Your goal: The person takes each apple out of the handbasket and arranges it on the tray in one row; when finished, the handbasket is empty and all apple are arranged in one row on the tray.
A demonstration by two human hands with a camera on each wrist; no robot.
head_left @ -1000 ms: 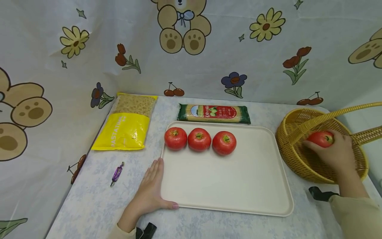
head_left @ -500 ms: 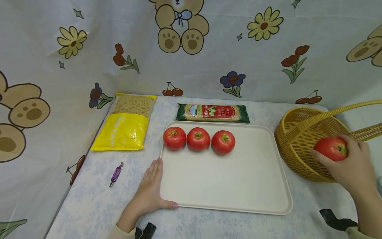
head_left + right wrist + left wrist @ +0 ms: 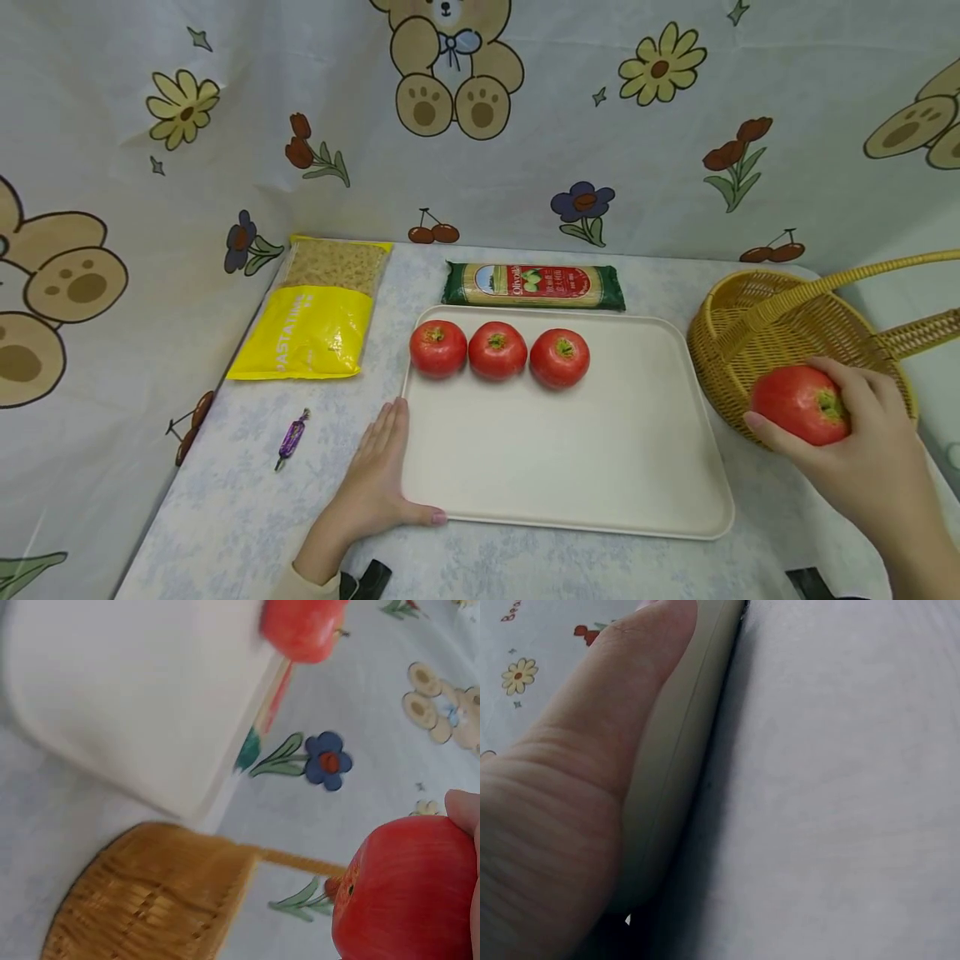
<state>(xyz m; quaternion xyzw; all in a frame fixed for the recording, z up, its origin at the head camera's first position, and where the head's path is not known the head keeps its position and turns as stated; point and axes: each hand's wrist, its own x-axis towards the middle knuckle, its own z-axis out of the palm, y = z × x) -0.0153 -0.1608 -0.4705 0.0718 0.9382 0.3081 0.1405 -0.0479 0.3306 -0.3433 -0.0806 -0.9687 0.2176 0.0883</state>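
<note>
My right hand (image 3: 873,450) grips a red tomato (image 3: 801,405) above the near rim of the wicker basket (image 3: 720,367). In the right wrist view that tomato (image 3: 409,892) fills the lower right corner, with fingertips at its edge. Three more tomatoes stand in a row along the far left of the white tray (image 3: 577,467): a left one (image 3: 438,348), a middle one (image 3: 497,351) and a right one (image 3: 559,358). My left hand (image 3: 371,487) rests at the tray's near left corner, fingers straight along the left side and thumb (image 3: 622,682) against the front edge.
Behind the tray lies a green-ended spaghetti packet (image 3: 534,286). A yellow pasta bag (image 3: 311,312) lies at the back left, with a purple wrapped candy (image 3: 292,439) in front of it. The basket's tall handle (image 3: 892,271) leans to the right. A printed cloth (image 3: 495,183) hangs behind the table.
My right hand has lifted the tomato out of the basket, first toward me and right, then left to the basket's near rim. The left hand and the tray have stayed put.
</note>
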